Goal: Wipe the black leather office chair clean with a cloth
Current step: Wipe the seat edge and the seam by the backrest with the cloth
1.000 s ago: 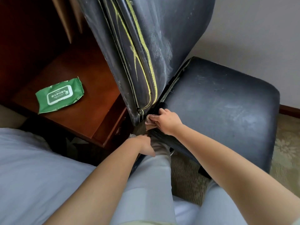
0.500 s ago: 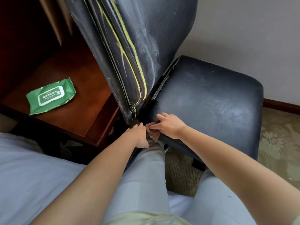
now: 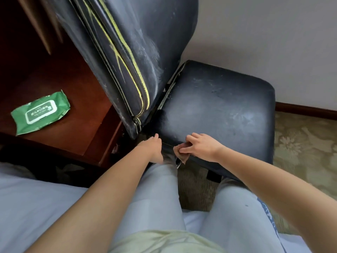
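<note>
The black leather office chair (image 3: 218, 106) stands in front of me, its dusty seat to the right and its worn backrest (image 3: 136, 42) with yellow piping rising at the upper left. My right hand (image 3: 200, 147) grips a small brownish cloth (image 3: 180, 152) against the seat's near edge. My left hand (image 3: 153, 147) reaches to the seat's near corner under the backrest, fingers extended and touching the chair, holding nothing that I can see.
A green pack of wet wipes (image 3: 40, 112) lies on the dark wooden desk (image 3: 76, 106) at the left. My legs in light trousers (image 3: 156, 194) extend under the chair. A white bed sheet (image 3: 27, 207) fills the lower left; patterned carpet (image 3: 300, 143) lies right.
My right hand slid the cloth from the corner under the backrest rightward along the seat's near edge. My left hand rose from my knee to the seat corner.
</note>
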`<state>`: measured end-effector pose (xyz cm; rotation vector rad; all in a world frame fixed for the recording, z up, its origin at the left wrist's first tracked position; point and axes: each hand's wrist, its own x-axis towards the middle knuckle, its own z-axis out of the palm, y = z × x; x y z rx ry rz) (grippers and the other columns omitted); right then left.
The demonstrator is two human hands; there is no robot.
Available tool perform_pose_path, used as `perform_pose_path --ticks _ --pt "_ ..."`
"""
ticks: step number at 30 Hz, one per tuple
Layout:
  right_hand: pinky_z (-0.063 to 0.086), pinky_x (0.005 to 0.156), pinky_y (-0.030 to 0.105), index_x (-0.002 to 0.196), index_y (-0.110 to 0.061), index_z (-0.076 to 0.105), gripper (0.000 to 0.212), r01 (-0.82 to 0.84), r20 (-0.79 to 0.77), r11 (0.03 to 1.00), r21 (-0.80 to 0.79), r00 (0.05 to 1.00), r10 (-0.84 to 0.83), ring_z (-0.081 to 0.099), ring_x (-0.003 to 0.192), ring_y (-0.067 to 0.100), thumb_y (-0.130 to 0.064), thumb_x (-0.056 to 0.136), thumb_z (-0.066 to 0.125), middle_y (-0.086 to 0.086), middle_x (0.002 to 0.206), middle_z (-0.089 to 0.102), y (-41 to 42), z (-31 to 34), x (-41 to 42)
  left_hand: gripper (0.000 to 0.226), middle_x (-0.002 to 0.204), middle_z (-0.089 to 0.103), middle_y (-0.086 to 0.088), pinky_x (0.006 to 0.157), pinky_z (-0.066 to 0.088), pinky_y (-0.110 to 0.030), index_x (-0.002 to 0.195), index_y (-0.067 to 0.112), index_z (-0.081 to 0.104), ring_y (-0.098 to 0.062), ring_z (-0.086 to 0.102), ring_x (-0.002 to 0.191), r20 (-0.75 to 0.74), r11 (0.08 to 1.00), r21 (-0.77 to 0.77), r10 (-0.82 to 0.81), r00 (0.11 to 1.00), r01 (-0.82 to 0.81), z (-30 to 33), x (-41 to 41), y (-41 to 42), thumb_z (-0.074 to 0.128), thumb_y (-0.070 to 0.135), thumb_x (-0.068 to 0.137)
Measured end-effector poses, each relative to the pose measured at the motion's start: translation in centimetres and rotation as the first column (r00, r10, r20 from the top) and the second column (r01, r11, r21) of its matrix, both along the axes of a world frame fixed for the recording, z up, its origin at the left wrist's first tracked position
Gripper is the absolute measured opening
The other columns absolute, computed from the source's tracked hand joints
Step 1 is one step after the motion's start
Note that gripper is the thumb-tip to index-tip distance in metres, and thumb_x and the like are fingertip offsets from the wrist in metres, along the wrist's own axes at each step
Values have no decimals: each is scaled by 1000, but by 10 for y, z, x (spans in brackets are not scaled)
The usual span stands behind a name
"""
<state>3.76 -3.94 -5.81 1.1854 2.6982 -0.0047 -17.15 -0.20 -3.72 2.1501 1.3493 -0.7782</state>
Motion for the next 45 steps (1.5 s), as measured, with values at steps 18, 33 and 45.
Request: perform_pose_path --ticks 18,33,45 --pt "38 81 32 143 -40 33 49 207 82 978 -30 976 -204 39 116 26 -25 98 45 7 131 39 58 -1 -116 74 161 -6 -5 110 35 -44 151 5 19 -28 15 146 -21 996 -1 84 996 -84 8 -46 16 59 26 92" --pt "42 81 36 132 -41 46 43 145 100 985 -97 986 -136 44 105 27 -22 95 54 6 120 45 -4 8 -23 87 161 -8 -5 112 30 -50 154 20 -4 -25 1 148 39 1000 21 -23 999 22 -4 -8 -11 55 16 90" --pt "40 82 33 132 -41 46 37 229 99 968 -103 971 -219 44 106 24 -27 97 48 4 121 45 -53 9 31 86 157 -12 -23 115 18 -48 153 27 -8 -39 0 146 -67 995 65 -67 996 71 1 28 -36 54 21 94"
